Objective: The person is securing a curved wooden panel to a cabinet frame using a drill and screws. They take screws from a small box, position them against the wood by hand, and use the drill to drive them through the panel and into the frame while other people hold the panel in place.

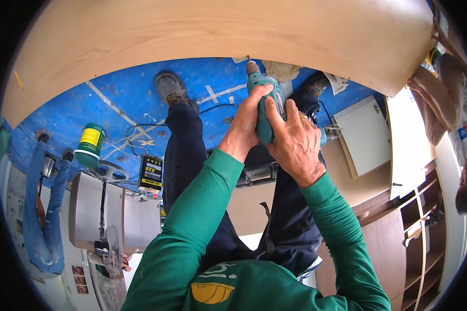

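Note:
A teal power drill (264, 127) is held in both my hands, pointing away from me. My left hand (244, 120) is closed around its left side, thumb on top of the body. From the right, my right hand (297, 140) wraps over the drill; its fingertips are partly hidden. The drill's chuck (252, 67) reaches the near edge of a large light-wood panel (218, 31), where the bit meets or nearly meets the edge; I cannot tell whether it has entered the wood.
Blue sheeting (135, 98) covers the floor between my boots, with cables across it. To the left stand a green tub (90, 145), a black adhesive box (150, 172) and a person in jeans (46, 228). White panels (366, 137) and another person (433, 98) are at the right.

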`<state>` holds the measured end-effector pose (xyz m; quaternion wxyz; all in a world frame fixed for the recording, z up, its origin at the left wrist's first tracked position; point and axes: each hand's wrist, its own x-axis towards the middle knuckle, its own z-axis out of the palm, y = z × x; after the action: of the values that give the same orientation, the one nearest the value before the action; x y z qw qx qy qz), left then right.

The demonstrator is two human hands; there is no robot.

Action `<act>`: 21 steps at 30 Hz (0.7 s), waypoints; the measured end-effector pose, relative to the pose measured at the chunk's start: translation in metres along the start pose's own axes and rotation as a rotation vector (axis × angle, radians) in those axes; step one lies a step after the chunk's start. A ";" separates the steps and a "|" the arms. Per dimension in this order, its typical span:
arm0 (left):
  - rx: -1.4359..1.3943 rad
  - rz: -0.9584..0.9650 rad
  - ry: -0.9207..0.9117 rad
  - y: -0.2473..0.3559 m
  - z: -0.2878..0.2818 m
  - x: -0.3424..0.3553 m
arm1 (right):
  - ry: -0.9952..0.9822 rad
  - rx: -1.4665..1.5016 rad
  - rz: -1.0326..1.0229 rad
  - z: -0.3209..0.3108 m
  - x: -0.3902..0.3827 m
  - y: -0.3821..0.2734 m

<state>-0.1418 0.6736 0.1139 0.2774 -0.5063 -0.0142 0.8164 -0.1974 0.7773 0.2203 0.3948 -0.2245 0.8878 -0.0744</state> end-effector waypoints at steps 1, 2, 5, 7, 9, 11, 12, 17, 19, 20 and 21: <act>-0.018 0.005 -0.005 0.001 0.003 -0.001 | -0.013 -0.026 -0.018 -0.002 0.002 0.001; -0.007 0.016 -0.005 0.000 0.003 -0.001 | -0.013 0.016 0.000 -0.002 0.002 0.002; 0.015 0.042 0.001 -0.006 0.003 0.003 | -0.002 0.086 0.028 -0.003 0.000 0.009; 0.026 0.054 0.043 -0.006 0.005 0.005 | 0.019 0.089 0.013 0.007 -0.002 0.015; 0.018 0.056 0.060 -0.007 0.005 0.001 | 0.054 0.079 0.001 0.011 -0.006 0.012; 0.018 0.043 0.037 -0.004 0.005 -0.002 | 0.034 0.085 0.006 0.009 -0.006 0.009; -0.002 0.048 0.027 -0.005 0.004 -0.002 | 0.002 0.105 0.012 0.005 -0.002 0.008; -0.079 0.091 0.014 -0.009 0.013 -0.005 | 0.083 -0.199 -0.184 0.007 0.000 0.018; -0.039 0.112 -0.017 -0.012 0.004 0.002 | -0.032 -0.120 -0.135 -0.003 0.002 0.018; -0.024 0.102 -0.015 -0.017 0.003 0.002 | 0.009 -0.120 -0.157 0.002 -0.004 0.022; -0.008 0.101 -0.012 -0.019 0.001 0.002 | 0.028 -0.100 -0.148 0.000 -0.007 0.021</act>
<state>-0.1348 0.6907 0.1179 0.2338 -0.5025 0.0066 0.8323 -0.2003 0.7990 0.2184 0.3640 -0.3079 0.8769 -0.0620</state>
